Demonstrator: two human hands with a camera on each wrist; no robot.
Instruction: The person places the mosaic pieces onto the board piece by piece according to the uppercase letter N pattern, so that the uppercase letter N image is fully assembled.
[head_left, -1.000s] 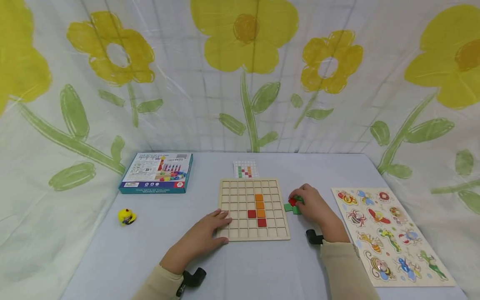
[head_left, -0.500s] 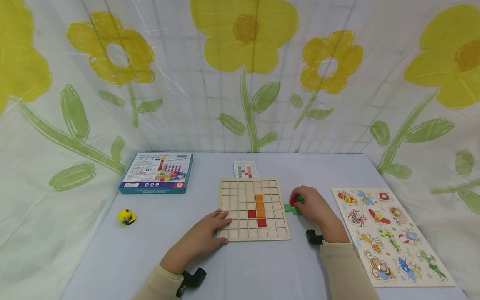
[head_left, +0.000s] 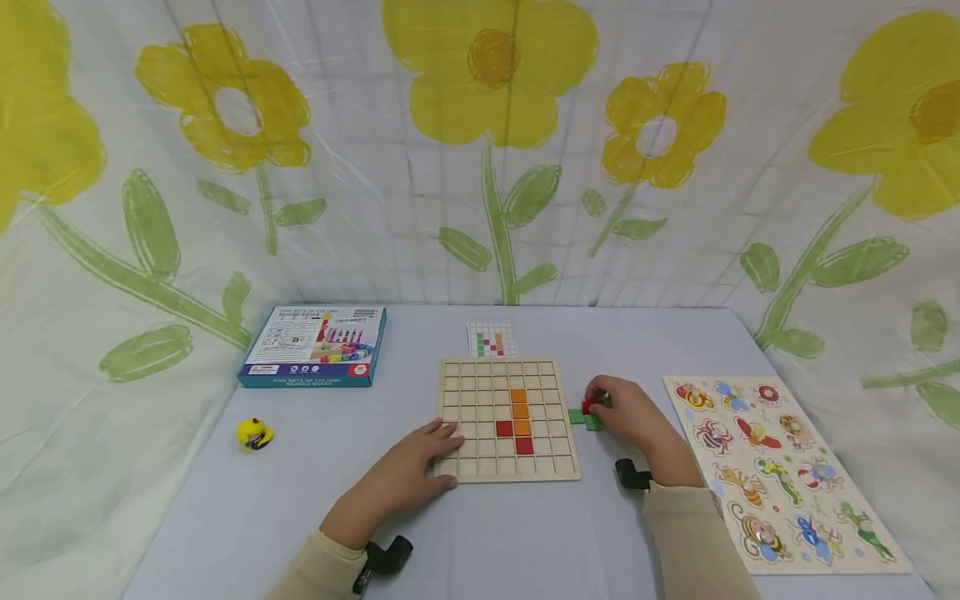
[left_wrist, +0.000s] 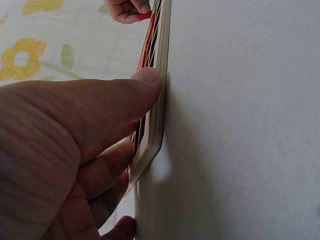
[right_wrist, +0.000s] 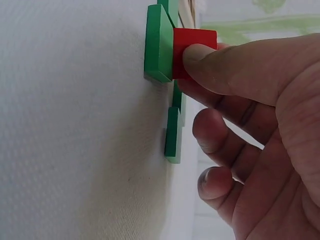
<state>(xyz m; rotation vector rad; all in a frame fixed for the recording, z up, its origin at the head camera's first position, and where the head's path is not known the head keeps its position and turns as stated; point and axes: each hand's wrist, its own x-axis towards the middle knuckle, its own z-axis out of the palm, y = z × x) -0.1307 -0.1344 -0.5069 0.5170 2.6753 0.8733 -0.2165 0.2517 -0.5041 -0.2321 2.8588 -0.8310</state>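
Observation:
The wooden grid board lies mid-table, with a column of orange tiles and two red tiles set in its cells. My left hand rests at the board's left front corner, fingers over the left edge, thumb against the front edge, as the left wrist view also shows. Right of the board, my right hand pinches a red square tile between thumb and forefinger; the other fingers curl loosely. A green tile stands tilted against the red one. Other green tiles lie flat below.
A small pattern card lies behind the board. At the back left is a toy box, with a yellow figure in front of it. The insect puzzle board lies right of my right forearm.
My right hand has shifted slightly right and down by the loose tiles. The green tile at its fingertips has moved with it and is now mostly hidden in the head view. The left hand stays put.

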